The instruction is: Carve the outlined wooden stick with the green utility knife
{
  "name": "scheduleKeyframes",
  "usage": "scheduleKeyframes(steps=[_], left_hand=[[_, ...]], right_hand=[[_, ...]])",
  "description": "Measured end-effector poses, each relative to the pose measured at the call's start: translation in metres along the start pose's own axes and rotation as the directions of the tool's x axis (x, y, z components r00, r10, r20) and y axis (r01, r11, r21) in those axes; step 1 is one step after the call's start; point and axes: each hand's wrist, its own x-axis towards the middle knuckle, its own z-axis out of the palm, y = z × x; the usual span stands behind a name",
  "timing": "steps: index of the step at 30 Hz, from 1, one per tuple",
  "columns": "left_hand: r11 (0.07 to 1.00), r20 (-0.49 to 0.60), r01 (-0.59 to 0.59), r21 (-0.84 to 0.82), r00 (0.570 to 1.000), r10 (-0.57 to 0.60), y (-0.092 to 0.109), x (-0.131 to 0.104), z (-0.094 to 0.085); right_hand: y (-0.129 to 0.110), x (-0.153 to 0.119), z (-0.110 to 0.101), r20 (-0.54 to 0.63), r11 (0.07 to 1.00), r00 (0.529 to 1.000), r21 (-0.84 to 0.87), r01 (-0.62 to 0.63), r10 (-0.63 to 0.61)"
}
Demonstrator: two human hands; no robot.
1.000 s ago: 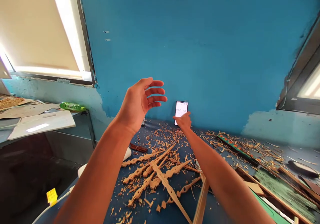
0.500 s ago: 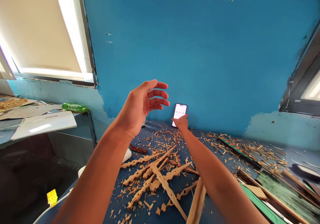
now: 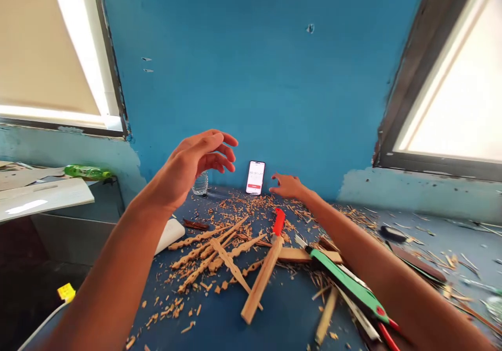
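My left hand (image 3: 196, 157) is raised above the blue table (image 3: 282, 319), fingers apart, holding nothing. My right hand (image 3: 288, 186) reaches far across the table, fingers spread, just right of a lit phone (image 3: 255, 177) that leans upright against the blue wall; hand and phone are apart. Below the hands lie several carved wooden spindles (image 3: 207, 251) among wood shavings, a plain wooden stick (image 3: 261, 280) and a red-handled tool (image 3: 278, 221).
A green-handled cutter (image 3: 347, 283) and wood strips lie by my right forearm. A small clear glass (image 3: 200, 184) stands left of the phone. A side shelf at left holds white boards (image 3: 39, 199) and a green bottle (image 3: 86, 172). Windows flank the wall.
My right hand has come off the phone screen and moved right of it. The view has swung right, revealing the red tool and cutter. My left hand stays raised.
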Motion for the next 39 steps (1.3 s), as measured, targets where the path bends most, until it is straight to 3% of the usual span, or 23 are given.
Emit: scheduleKeyframes(steps=[2,5,8,11,14,17,20,24,27,30,35,39], left_hand=[[0.995,0.079,-0.011,0.101,0.997,0.003,-0.007,-0.006,0.014],[0.959,0.188,0.059,0.278,0.975,-0.115,-0.043,-0.024,0.048],[0.876,0.2,0.182,0.448,0.934,-0.296,-0.09,-0.055,0.089],[0.748,0.176,0.262,0.61,0.876,-0.45,-0.122,-0.084,0.12],[0.622,0.16,0.255,0.74,0.832,-0.531,-0.133,-0.098,0.135],[0.579,0.144,0.232,0.781,0.836,-0.529,-0.129,-0.101,0.139],[0.632,0.136,0.238,0.737,0.865,-0.484,-0.111,-0.108,0.138],[0.788,0.113,0.345,0.511,0.881,-0.459,-0.07,-0.134,0.135],[0.826,0.148,0.518,0.22,0.82,-0.553,-0.041,-0.161,0.134],[0.745,0.21,0.665,-0.048,0.736,-0.644,-0.027,-0.182,0.135],[0.498,0.378,0.783,-0.372,0.618,-0.689,-0.033,-0.192,0.131],[0.36,0.414,0.799,-0.482,0.57,-0.71,-0.04,-0.195,0.125]], right_hand=[[0.015,-0.057,-0.024,0.126,0.988,0.981,-0.037,0.153,-0.147],[0.034,-0.158,-0.045,0.265,0.937,0.906,-0.026,0.35,-0.331],[0.044,-0.243,-0.05,0.274,0.894,0.865,-0.037,0.446,-0.42],[0.052,-0.29,-0.042,0.237,0.874,0.868,-0.117,0.471,-0.436],[0.066,-0.301,-0.028,0.171,0.861,0.882,-0.2,0.468,-0.44],[0.087,-0.298,-0.018,0.037,0.873,0.91,-0.269,0.407,-0.413],[0.108,-0.294,-0.011,-0.11,0.906,0.933,-0.302,0.297,-0.343],[0.123,-0.289,-0.002,-0.177,0.925,0.935,-0.287,0.25,-0.307],[0.123,-0.288,0.003,-0.23,0.939,0.933,-0.272,0.212,-0.277],[0.119,-0.29,0.001,-0.282,0.952,0.929,-0.258,0.167,-0.239],[0.106,-0.304,-0.011,-0.337,0.966,0.926,-0.243,0.09,-0.171],[0.09,-0.317,-0.017,-0.339,0.968,0.93,-0.245,0.057,-0.141]])
